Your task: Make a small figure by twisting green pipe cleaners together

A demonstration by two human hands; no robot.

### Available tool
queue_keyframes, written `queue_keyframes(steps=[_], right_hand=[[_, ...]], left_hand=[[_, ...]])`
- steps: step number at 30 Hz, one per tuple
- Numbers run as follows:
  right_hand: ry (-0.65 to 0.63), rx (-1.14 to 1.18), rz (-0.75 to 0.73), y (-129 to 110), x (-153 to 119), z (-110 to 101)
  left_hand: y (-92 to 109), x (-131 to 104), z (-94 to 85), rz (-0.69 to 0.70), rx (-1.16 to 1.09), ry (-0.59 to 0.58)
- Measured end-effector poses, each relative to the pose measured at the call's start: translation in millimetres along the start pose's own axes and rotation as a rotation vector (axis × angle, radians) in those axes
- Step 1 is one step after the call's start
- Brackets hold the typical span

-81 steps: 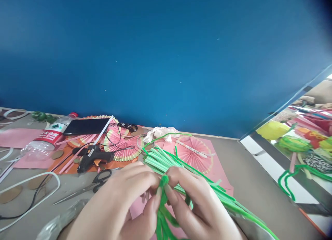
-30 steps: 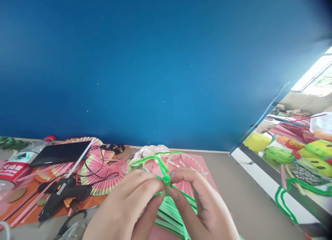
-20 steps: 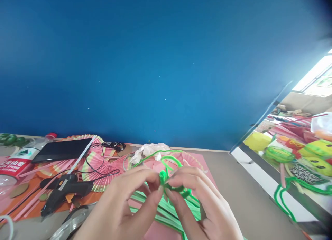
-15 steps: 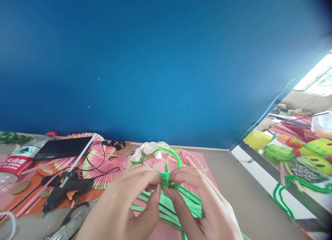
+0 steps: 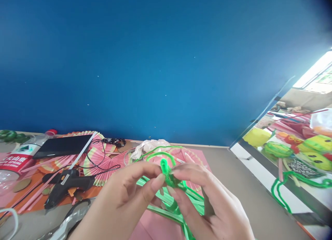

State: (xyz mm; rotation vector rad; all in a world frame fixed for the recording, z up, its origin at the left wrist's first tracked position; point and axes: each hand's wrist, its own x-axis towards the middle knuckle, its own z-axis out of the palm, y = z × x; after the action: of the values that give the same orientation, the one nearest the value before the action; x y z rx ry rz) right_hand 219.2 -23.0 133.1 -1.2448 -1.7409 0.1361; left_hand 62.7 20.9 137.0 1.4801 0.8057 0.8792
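Observation:
Between both hands is a bright green pipe cleaner (image 5: 165,168), bent into a small upright loop, with a longer curved length arching behind the fingers. The thumb and index finger of my left hand (image 5: 132,188) pinch it from the left. From the right, my right hand (image 5: 204,195) pinches the same piece near the base of the loop, and its fingers hide part of it. Below the hands, a bundle of pale green strips (image 5: 166,198) lies on pink paper (image 5: 147,222).
A black glue gun (image 5: 67,183) with its cord, a black phone (image 5: 64,145), pleated pink paper fans (image 5: 109,164) and a plastic bottle (image 5: 19,157) lie to the left. White crumpled tissue (image 5: 149,146) is behind. A blue panel (image 5: 166,67) rises at the back. Yellow plush-like items (image 5: 316,152) sit far right.
The loop of green pipe cleaner now stands taller and more open to view above the fingertips. The arching length behind has dropped lower and leftward. My right hand has shifted slightly right.

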Motion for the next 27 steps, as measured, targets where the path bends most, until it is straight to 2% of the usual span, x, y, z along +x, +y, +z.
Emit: queue_keyframes(steps=[10,17,23,27], right_hand=[[-0.034,-0.089,-0.016,0.2,-2.4,-6.7],[-0.043,-0.065,-0.026,0.2,-2.0,-2.1],[-0.070,0.032,0.161,0.6,-0.5,-0.1],[-0.116,0.261,0.335,-0.3,3.9,-1.1]], left_hand=[[-2.5,-1.6,1.0,0.041,0.150,0.056],[-4.4,-0.4,-1.0,-0.004,0.149,0.077],[-2.3,1.2,-1.1,-0.003,0.182,0.070],[0.5,-2.4,1.3,-0.018,0.156,0.084]])
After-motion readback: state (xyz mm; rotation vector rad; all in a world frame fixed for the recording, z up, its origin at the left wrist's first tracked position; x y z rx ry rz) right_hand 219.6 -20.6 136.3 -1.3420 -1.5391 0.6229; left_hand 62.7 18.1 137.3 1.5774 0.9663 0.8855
